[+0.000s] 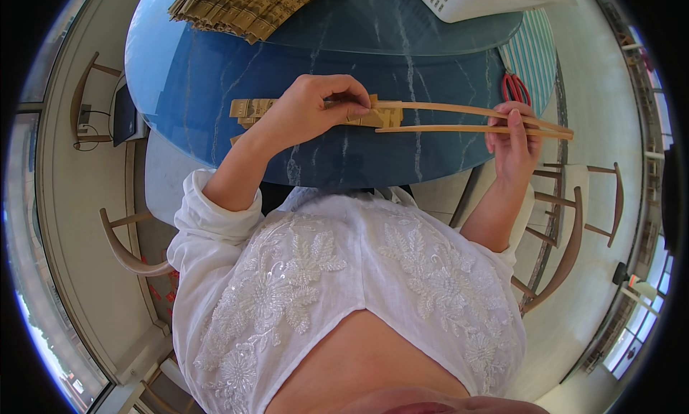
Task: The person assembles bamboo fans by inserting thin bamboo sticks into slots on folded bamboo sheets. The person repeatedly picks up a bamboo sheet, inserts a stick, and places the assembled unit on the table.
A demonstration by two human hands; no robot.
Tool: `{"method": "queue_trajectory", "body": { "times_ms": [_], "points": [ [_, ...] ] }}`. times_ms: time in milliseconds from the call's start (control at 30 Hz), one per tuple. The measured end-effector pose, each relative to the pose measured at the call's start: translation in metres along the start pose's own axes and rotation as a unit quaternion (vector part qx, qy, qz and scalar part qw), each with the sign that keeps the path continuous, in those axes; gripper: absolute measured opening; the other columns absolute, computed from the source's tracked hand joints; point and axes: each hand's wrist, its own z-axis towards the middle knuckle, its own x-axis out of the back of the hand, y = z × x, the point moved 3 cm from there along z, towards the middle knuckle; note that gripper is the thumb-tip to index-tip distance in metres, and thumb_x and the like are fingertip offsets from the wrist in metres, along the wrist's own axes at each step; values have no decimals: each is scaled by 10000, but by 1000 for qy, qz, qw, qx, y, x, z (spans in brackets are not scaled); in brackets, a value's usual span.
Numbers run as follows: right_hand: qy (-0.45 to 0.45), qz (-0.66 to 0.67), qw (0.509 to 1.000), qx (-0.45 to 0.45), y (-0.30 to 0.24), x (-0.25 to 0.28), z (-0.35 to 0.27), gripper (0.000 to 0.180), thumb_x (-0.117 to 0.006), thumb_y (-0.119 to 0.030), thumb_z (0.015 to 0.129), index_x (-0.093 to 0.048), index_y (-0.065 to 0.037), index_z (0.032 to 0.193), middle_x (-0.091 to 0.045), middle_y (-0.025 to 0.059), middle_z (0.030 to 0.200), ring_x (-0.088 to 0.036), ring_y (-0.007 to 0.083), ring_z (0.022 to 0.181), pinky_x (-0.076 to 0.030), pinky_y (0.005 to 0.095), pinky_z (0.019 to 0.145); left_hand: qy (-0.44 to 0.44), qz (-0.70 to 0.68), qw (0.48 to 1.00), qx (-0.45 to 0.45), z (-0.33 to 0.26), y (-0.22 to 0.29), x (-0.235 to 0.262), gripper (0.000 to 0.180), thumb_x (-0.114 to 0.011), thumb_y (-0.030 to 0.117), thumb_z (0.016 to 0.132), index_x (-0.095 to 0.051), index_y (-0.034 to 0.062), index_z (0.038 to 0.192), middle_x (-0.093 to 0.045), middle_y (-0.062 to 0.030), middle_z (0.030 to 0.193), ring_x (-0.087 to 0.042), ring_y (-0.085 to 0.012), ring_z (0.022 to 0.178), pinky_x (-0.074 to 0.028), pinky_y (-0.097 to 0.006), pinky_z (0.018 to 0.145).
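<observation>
My right hand (515, 135) grips a pair of pale wooden chopsticks (459, 129) by their right ends. They reach leftward over the blue tabletop, their left ends apart. The fingers of my left hand (308, 112) are pinched together where the upper chopstick meets a small printed gold paper sleeve (374, 102); the exact grip is partly hidden. Beneath that hand and the chopstick ends lie several flat gold paper sleeves (247, 109), loosely overlapping, their middle covered by my left hand and wrist.
Across the blue marble-patterned table (337, 159), a fanned stack of printed gold paper sleeves (247, 12) lies far left. A white perforated basket (463, 1) stands far right, with chopsticks at its top. Red-handled scissors (516, 89) lie beyond my right hand. Wooden chairs (570, 249) stand around.
</observation>
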Motion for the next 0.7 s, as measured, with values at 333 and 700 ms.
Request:
{"method": "queue_trajectory", "body": {
  "times_ms": [333, 700],
  "points": [
    [-47, 11, 999, -23, 6, 2, 3, 186, -505, -125, 931, -584, 42, 953, -590, 144, 778, -504, 110, 529, -382, 212, 426, -19, -120, 992, 41, -1, -6, -1, 115, -649, 15, 822, -652, -16, 933, -666, -57, 881, -616, -92, 811, -498, -206, 742],
    [-37, 35, 995, -83, 17, 5, 4, 169, -510, -110, 927, -595, 32, 962, -603, 141, 764, -496, 94, 496, -377, 194, 404, -34, -139, 986, 86, 0, -10, 2, 189, -633, 45, 843, -677, 14, 1025, -685, -75, 914, -642, -110, 801, -511, -198, 721]
  ]
}}
